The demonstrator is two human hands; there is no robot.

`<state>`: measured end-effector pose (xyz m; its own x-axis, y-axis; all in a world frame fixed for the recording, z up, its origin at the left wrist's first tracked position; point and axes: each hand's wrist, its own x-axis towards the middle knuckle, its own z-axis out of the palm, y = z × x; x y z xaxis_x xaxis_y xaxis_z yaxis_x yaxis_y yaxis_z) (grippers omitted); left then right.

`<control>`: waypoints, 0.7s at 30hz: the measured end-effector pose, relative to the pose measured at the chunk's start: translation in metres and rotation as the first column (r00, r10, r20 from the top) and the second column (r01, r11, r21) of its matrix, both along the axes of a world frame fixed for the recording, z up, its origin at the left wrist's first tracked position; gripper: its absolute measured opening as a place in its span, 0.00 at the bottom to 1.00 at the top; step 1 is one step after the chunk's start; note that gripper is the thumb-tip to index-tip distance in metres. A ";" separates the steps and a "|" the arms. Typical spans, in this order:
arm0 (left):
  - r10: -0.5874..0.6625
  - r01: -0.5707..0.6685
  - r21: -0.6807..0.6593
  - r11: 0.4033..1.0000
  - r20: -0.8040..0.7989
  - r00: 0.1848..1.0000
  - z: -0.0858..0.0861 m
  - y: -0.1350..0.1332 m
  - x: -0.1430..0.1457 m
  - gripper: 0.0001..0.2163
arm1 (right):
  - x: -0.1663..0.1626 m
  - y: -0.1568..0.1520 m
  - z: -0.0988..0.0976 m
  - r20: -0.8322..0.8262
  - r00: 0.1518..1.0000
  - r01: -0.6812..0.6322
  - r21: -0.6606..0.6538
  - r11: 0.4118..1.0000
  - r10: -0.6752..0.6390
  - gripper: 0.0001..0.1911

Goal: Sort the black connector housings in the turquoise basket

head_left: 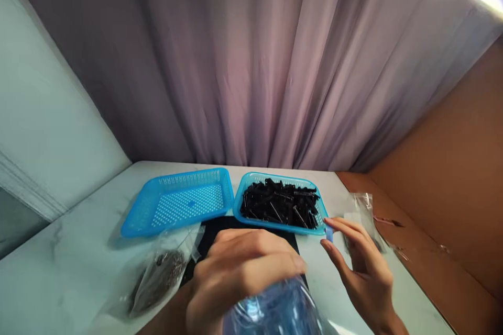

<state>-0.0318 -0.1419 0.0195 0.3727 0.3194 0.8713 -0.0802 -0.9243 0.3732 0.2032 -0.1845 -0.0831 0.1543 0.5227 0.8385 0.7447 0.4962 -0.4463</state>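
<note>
My left hand (243, 267) is wrapped over the top of a clear bluish plastic bottle (279, 311) at the bottom of the view. The bottle's neck is hidden under the fingers. My right hand (361, 267) is to the right of it, thumb and fingertips pinching a small light-blue piece that looks like a bottle cap (329, 232). That hand is close to the near right corner of a blue basket (275, 227) filled with black, narrow plastic pieces (279, 201). Beneath my left hand lies a black mat (210, 227), partly covered.
An unfilled blue perforated basket (188, 204) stands at the back left. In front of it lies a clear plastic bag (161, 277) of small dark parts. Another clear bag (363, 209) sits behind my right hand. A curtain (243, 63) hangs behind the white marbled table (78, 251).
</note>
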 end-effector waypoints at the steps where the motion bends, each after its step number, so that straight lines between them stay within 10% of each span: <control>1: -0.059 0.059 -0.006 0.998 0.011 0.998 -0.008 0.003 -0.001 0.12 | -0.006 -0.009 0.013 -0.016 0.997 -0.081 -0.007 0.997 0.081 0.17; 8: -0.010 0.018 0.031 0.999 -0.243 0.970 -0.060 0.020 -0.019 0.23 | -0.057 -0.044 0.061 -0.001 0.890 -0.451 -0.139 0.882 0.455 0.22; 21: 0.089 -0.067 0.062 0.996 -0.492 0.866 -0.097 0.018 -0.038 0.23 | -0.071 -0.054 0.057 0.193 0.926 -0.211 -0.446 0.870 0.324 0.13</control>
<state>-0.0702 -0.1243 -0.0777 0.7329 0.3332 0.5932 0.1777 -0.9353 0.3059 0.1319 -0.2390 -0.0265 -0.2293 0.8168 0.5294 0.7246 0.5064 -0.4674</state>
